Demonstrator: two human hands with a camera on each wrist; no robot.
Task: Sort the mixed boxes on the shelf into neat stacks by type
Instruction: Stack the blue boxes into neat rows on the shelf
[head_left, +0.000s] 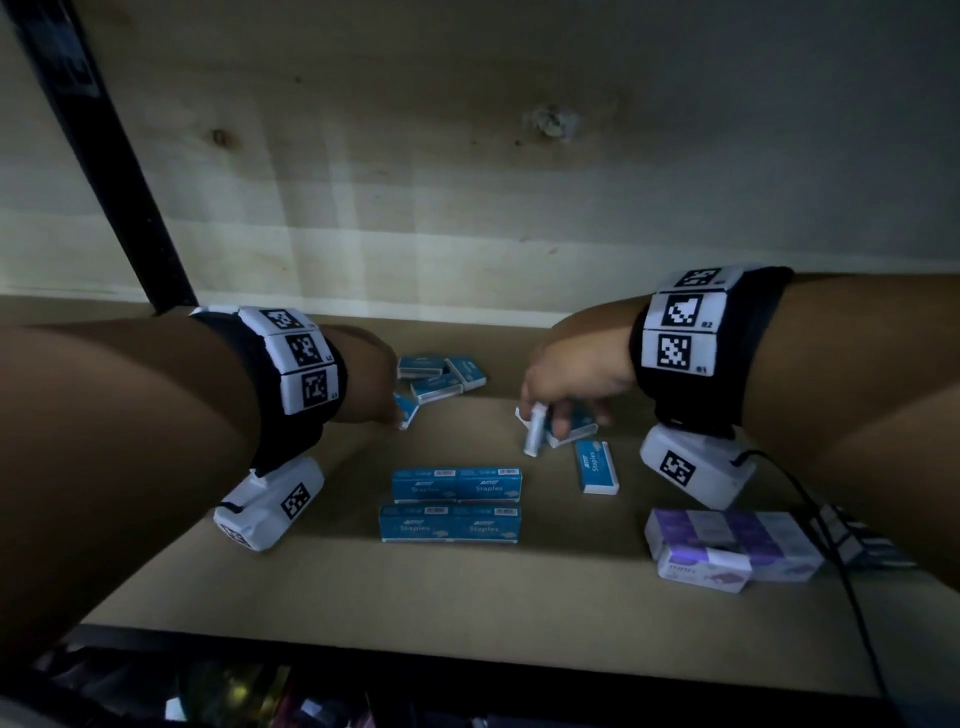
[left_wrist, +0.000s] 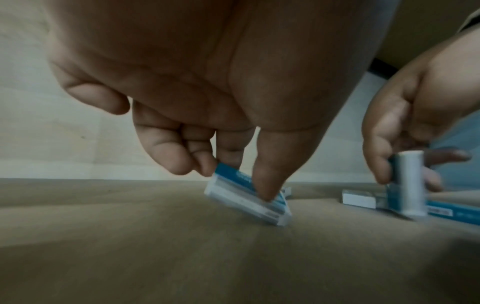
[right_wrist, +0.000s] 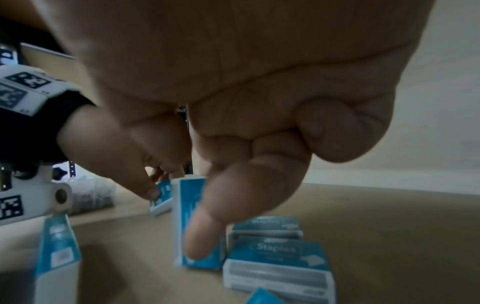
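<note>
- The left hand (head_left: 371, 382), at centre left of the head view, pinches a blue staple box (head_left: 405, 410) between thumb and fingertips; its grip is closed on that box.
- In the left wrist view the same box (left_wrist: 249, 200) is tilted, with its lower edge close to the shelf (left_wrist: 155, 257); blur hides whether it touches.
- The right hand (head_left: 569, 382), right of centre in the head view, holds a second blue box (head_left: 535, 431) standing on end; its grip is closed round that box.
- The right wrist view shows the upright box (right_wrist: 191, 222) with the thumb on its front face and the fingers behind it.
- Just beside the upright box, a flat blue box (head_left: 571, 428) lies partly under the right hand.
- A loose cluster of blue boxes (head_left: 441, 374) lies at the back of the shelf, just right of the left hand, at mixed angles.
- A single blue box (head_left: 596, 466) lies flat below the right hand, apart from the others.
- Four blue boxes marked "Staples" (head_left: 452, 504) form two neat rows of two at lower centre.
- Purple and white boxes (head_left: 727, 548) are grouped at lower right of the head view, near the shelf's front edge.
- A black cable (head_left: 841, 561) runs from the right wrist camera past the purple group.
</note>
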